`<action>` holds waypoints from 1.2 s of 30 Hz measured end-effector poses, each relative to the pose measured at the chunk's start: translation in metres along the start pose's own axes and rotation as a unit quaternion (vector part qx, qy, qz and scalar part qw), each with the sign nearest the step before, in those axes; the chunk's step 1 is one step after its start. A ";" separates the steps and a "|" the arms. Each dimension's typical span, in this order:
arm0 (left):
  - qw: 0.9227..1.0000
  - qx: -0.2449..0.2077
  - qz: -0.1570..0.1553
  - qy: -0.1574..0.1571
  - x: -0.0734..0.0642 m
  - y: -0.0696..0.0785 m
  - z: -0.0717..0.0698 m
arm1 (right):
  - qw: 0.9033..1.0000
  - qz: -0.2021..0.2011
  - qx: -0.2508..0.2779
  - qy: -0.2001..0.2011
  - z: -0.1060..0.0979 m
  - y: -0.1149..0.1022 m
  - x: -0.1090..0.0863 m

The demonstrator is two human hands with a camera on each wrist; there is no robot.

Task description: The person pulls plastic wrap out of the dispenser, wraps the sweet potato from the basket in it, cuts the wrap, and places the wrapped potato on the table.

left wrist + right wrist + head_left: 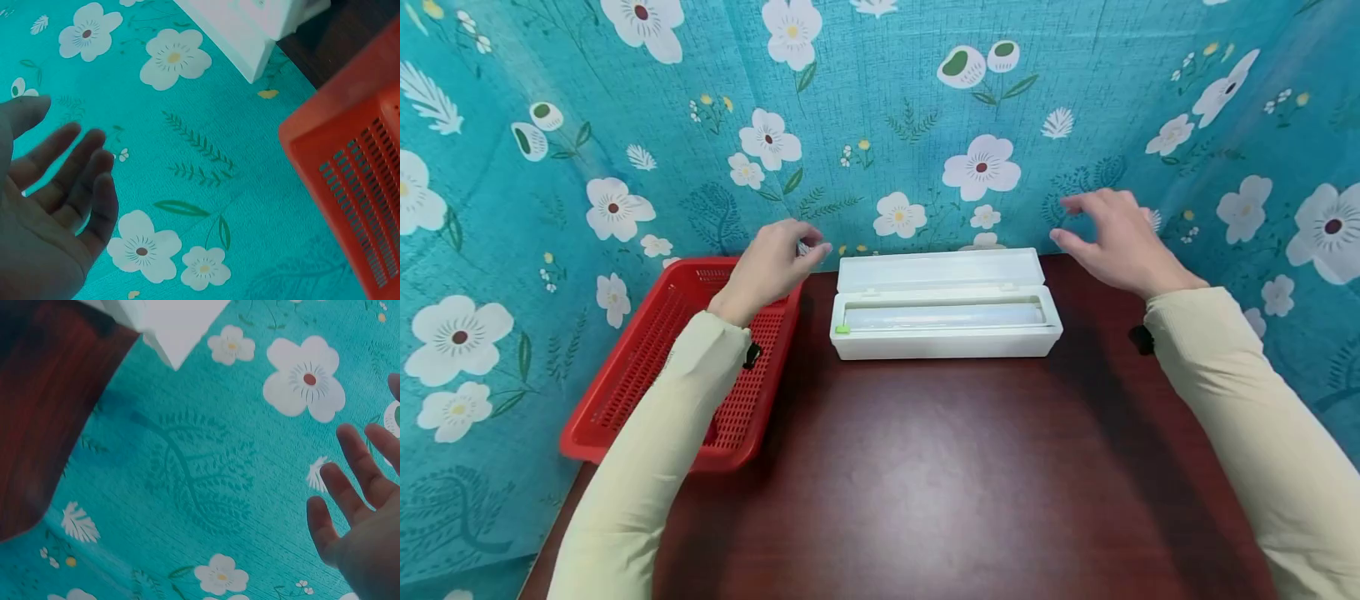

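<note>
A long white box (946, 345) stands at the back of the table, its hinged lid (940, 270) tipped back. Inside lies a pale, translucent roll (943, 316), and a small green piece (842, 328) sits at the left end of the slot. My left hand (775, 265) hovers over the red basket's inner back corner, left of the box, fingers loosely bent around nothing. To the right of the box my right hand (1120, 237) is raised with thumb and fingers spread apart. Both wrist views show relaxed, empty fingers in front of the cloth.
A red perforated basket (767, 392) stands on the left of the dark brown table (925, 483), partly hidden by my left forearm. A teal flowered cloth (880, 125) hangs close behind the table and along both sides.
</note>
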State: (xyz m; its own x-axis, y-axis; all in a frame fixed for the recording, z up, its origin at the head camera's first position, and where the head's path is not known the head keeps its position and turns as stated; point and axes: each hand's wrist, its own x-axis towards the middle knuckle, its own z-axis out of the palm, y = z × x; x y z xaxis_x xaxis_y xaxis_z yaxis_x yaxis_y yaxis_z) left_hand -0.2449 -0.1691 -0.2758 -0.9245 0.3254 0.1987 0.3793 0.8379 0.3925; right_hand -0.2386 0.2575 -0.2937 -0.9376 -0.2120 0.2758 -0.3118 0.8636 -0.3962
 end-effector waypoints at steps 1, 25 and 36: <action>1.000 -0.006 0.004 -0.005 -0.001 0.001 0.002 | 1.000 -0.007 0.007 0.001 0.003 -0.001 -0.002; 0.988 -0.004 -0.004 -0.157 -0.010 -0.008 0.086 | 0.992 -0.032 0.037 -0.117 0.080 0.030 -0.046; 0.982 0.020 -0.017 -0.185 -0.011 -0.014 0.104 | 0.989 -0.026 0.028 -0.141 0.096 0.031 -0.047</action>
State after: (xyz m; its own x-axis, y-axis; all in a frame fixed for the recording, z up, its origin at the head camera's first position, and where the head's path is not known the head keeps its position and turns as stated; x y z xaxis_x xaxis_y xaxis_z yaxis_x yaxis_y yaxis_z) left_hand -0.2443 -0.1385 -0.3762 -0.8900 0.4282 -0.1566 0.3535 0.8650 0.3560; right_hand -0.2188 0.2503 -0.4026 -0.9231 -0.3820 0.0444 -0.3618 0.8234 -0.4373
